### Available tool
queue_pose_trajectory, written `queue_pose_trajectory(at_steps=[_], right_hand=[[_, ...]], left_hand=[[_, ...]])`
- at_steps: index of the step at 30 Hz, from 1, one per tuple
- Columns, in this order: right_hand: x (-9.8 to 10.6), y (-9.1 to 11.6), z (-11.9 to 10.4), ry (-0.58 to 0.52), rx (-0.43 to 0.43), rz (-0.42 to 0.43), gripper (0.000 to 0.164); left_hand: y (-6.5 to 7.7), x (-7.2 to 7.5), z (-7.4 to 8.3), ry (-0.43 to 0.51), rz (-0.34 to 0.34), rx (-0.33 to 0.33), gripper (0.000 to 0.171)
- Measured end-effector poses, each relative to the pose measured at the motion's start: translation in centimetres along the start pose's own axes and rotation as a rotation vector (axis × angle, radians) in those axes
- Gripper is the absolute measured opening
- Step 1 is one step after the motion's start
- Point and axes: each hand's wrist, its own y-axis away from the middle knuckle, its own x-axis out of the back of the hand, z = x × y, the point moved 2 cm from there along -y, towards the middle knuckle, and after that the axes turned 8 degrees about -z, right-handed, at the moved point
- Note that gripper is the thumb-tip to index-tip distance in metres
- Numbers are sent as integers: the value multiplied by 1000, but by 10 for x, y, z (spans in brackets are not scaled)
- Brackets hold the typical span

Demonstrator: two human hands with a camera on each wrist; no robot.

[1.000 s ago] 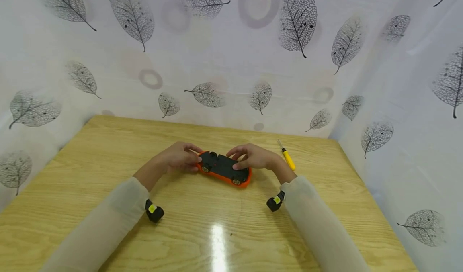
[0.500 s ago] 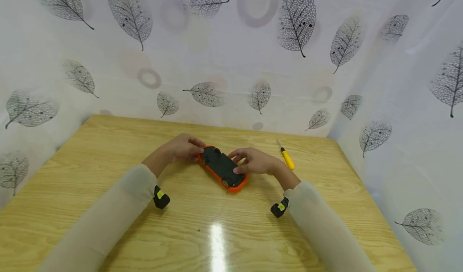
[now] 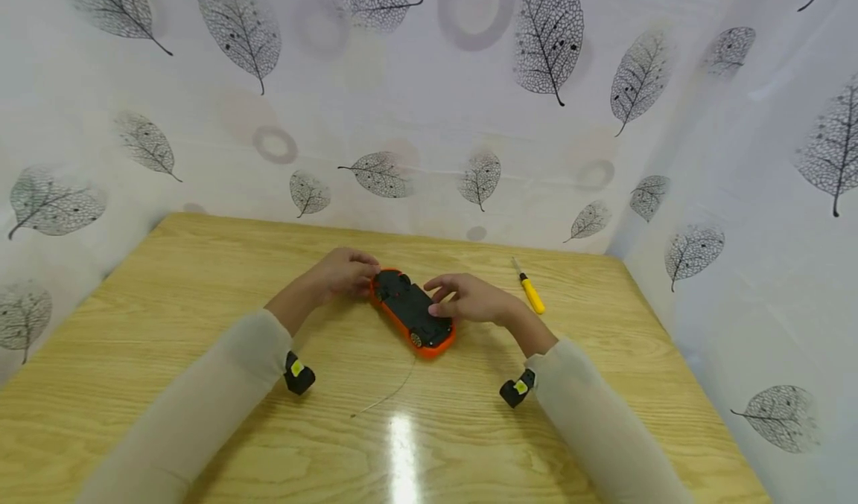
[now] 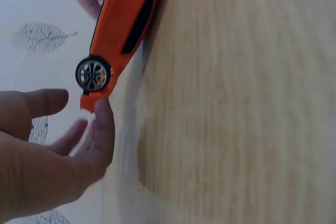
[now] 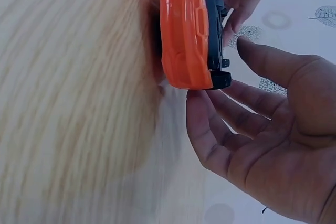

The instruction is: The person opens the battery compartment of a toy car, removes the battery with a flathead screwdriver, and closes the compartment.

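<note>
An orange toy car (image 3: 407, 304) lies upside down on the table, its black underside and wheels facing up. At its far left end is my left hand (image 3: 340, 272); the left wrist view shows one fingertip of that hand (image 4: 58, 163) against the bumper, with the thumb held apart. My right hand (image 3: 471, 298) is at the car's right side. In the right wrist view its lower fingertips touch the orange body (image 5: 184, 35) and the thumb (image 5: 268, 59) stands off the underside. A thin thread-like wire (image 3: 395, 392) curves over the table from the car's near end.
A screwdriver (image 3: 532, 292) with a yellow handle lies on the wooden table (image 3: 590, 385), right of the right hand. A white curtain (image 3: 415, 102) printed with leaves rises behind the table and along both sides. Small black cameras (image 3: 299, 374) are strapped to the wrists.
The car has turned clockwise, its left end swinging away and its right end nearer. My left hand moved away with it, then loosened its thumb. The wire's tip has shifted left.
</note>
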Motion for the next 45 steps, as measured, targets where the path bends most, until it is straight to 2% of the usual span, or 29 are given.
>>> queue_pose_trajectory(at_steps=[7, 13, 16, 18, 22, 25, 35, 42, 45], right_hand=[[4, -10, -1, 33, 20, 19, 49], [5, -18, -6, 64, 23, 33, 48], [5, -21, -8, 61, 25, 40, 48], [5, -22, -9, 48, 21, 46, 47], [3, -26, -8, 27, 14, 55, 46], [2, -28, -6, 18, 15, 55, 47], [0, -25, -5, -19, 18, 58, 50], [-3, -19, -4, -136, -16, 62, 51], [-6, -16, -2, -198, -29, 80, 51]], left_hand=[[16, -17, -6, 135, 61, 76, 59], [32, -36, -13, 315, 84, 87, 77], [37, -46, -15, 417, 72, 84, 82], [38, -53, -16, 450, 60, 79, 83], [40, -63, -15, 424, 54, 44, 85], [39, -65, -16, 406, 73, 22, 85], [30, -59, -15, 403, 73, 17, 89], [25, -52, -12, 369, 51, 15, 86], [21, -48, -10, 327, 27, 23, 83]])
